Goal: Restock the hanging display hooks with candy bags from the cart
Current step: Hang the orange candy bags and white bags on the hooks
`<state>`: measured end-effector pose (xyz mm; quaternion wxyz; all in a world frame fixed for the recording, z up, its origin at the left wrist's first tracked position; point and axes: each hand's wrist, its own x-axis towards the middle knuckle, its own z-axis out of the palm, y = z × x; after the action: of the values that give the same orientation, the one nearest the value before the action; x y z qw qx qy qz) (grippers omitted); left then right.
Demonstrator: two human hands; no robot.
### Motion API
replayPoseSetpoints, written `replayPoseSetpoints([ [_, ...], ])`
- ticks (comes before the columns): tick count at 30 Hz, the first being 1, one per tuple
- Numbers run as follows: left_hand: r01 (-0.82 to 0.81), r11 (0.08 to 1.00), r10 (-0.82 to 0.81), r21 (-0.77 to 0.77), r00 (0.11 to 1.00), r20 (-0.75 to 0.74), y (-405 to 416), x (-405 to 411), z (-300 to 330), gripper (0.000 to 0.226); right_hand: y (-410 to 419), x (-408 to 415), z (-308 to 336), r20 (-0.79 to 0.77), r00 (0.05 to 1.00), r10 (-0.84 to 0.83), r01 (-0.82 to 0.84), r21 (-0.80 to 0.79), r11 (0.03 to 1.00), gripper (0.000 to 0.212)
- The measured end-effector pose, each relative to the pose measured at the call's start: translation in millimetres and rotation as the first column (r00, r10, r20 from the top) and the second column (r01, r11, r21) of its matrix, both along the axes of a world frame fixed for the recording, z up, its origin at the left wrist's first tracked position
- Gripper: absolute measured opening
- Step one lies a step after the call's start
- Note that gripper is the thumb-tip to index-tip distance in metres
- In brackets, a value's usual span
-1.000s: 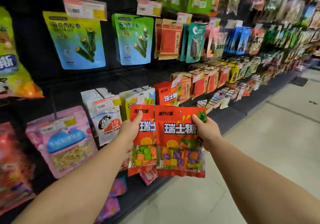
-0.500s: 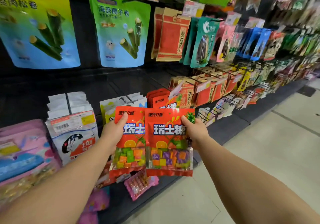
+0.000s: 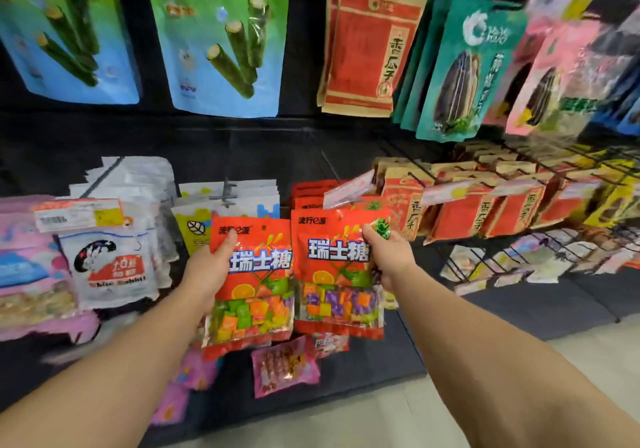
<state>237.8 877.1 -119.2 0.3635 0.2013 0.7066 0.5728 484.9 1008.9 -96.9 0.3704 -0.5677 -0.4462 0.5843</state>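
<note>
I hold two red candy bags with coloured cubes showing through clear windows. My left hand (image 3: 211, 264) grips the left candy bag (image 3: 252, 285) by its upper left edge. My right hand (image 3: 388, 257) grips the right candy bag (image 3: 337, 274) by its upper right corner. The two bags hang side by side, just apart, in front of the display wall. Directly behind the right bag, a row of matching red bags (image 3: 311, 194) hangs on a hook with a tilted price tag (image 3: 349, 189) at its tip. The cart is out of view.
White rabbit candy bags (image 3: 110, 267) and yellow-white bags (image 3: 225, 212) hang to the left. Brown seed packs (image 3: 485, 212) fill hooks to the right, seaweed roll bags (image 3: 221, 39) above. Pink packets (image 3: 284, 368) sit low on the dark base shelf. Pale floor (image 3: 381, 420) lies below.
I have come closer to the display. The two bags, which overlapped, have separated, and the right one now sits right in front of the matching red bags' hook.
</note>
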Motion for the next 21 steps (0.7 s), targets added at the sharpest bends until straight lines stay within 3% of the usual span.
replayPoseSetpoints([
  [1,-0.033,0.999,0.033,0.003,0.999,-0.007,2,6,0,0.035,8,2,0,-0.008,0.999,0.035,-0.035,0.007,0.999,0.060],
  [3,-0.095,0.996,0.095,-0.001,0.995,-0.017,2,15,2,0.033,16,6,7,-0.031,0.996,0.080,-0.080,0.025,0.997,0.022],
  [5,-0.146,0.989,0.146,-0.004,0.989,-0.003,3,21,3,0.036,28,7,8,-0.038,0.996,0.078,-0.077,0.023,0.997,0.016],
  [10,-0.269,0.963,0.269,0.023,0.963,0.005,0,41,6,0.030,54,2,-1,-0.026,0.993,0.113,-0.111,0.054,0.992,0.021],
  [16,-0.310,0.951,0.310,0.017,0.951,-0.013,-10,42,4,0.031,65,-3,-9,-0.028,0.992,0.122,-0.122,0.003,0.993,0.045],
  [21,-0.304,0.952,0.304,-0.018,0.953,0.002,-16,37,-2,0.033,83,-11,-19,0.081,0.988,0.131,-0.134,0.031,0.990,0.069],
])
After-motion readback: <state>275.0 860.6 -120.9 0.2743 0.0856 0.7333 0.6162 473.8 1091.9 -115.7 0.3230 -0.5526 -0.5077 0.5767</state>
